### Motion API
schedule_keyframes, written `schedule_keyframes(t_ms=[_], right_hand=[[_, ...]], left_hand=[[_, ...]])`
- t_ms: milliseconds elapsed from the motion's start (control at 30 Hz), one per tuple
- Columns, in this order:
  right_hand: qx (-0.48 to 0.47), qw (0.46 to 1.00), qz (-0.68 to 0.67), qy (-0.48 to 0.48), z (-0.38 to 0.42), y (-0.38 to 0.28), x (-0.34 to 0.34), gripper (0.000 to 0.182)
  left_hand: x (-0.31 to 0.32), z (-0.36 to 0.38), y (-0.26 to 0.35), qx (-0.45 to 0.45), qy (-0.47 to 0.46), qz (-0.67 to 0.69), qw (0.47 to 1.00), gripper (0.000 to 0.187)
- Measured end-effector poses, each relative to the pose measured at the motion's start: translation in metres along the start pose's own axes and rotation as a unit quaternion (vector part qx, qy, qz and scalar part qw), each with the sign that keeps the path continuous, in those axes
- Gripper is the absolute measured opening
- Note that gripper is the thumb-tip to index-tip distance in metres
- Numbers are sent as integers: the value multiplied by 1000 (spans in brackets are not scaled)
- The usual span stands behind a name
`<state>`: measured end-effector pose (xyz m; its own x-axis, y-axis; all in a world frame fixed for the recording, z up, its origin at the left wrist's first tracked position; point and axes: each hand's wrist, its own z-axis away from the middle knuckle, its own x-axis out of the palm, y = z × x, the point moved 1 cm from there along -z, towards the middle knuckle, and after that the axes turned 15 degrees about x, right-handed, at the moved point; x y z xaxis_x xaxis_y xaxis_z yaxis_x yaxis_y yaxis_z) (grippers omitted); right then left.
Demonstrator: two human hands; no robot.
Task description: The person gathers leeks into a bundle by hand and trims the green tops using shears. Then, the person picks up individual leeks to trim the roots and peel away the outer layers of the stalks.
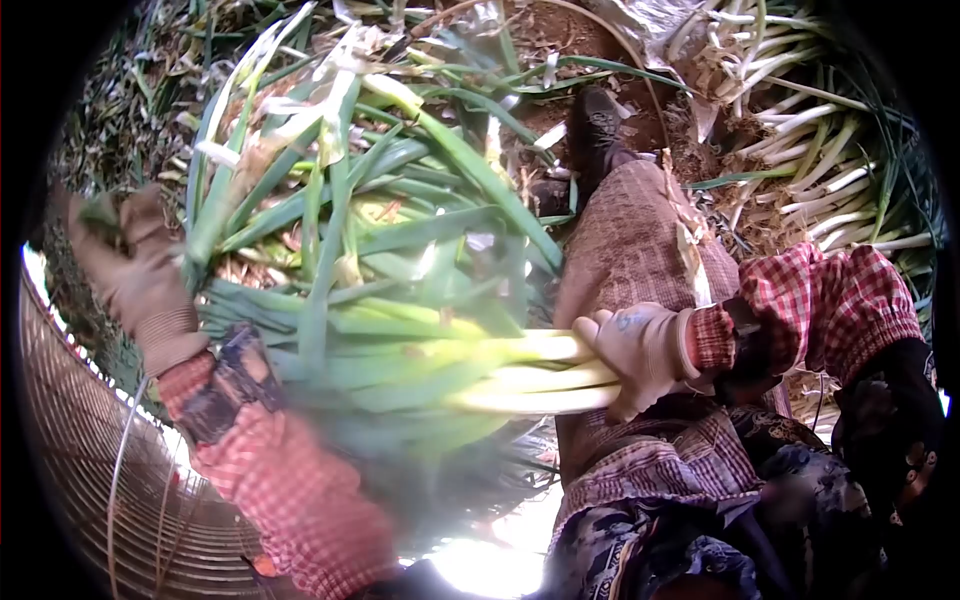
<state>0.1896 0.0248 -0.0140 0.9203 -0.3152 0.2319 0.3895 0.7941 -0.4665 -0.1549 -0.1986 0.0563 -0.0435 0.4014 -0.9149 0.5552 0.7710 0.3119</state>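
Note:
My right hand [640,355], in a pale work glove, is closed around the white root ends of a bunch of green onions [530,375]. The bunch lies sideways over my lap, its long green leaves stretching left and partly blurred. At the far left my left hand [135,265], gloved too, is raised with thumb and fingers apart. A dark green patch shows between those fingers; whether it is a leaf in the hand or the ground behind, I cannot make out. Loose green onions [340,190] with bent leaves and dry skins are heaped between the hands.
A large woven basket [70,430] stands at the lower left. More green onions [820,190] lie in a row at the upper right, white ends towards me. My outstretched leg ends in a dark shoe [597,130]. Clear plastic [650,25] and leaf scraps lie on brown soil.

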Motion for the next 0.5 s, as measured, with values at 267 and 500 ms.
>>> schedule_keyframes(t_ms=[267,500], right_hand=[[-74,973,-198,98,-17,21,4,75],[-38,972,-231,1,-58,26,-16,65]], left_hand=[[10,161,60,42,-507,0,861,16],[16,183,122,190,-416,139,879,22]])
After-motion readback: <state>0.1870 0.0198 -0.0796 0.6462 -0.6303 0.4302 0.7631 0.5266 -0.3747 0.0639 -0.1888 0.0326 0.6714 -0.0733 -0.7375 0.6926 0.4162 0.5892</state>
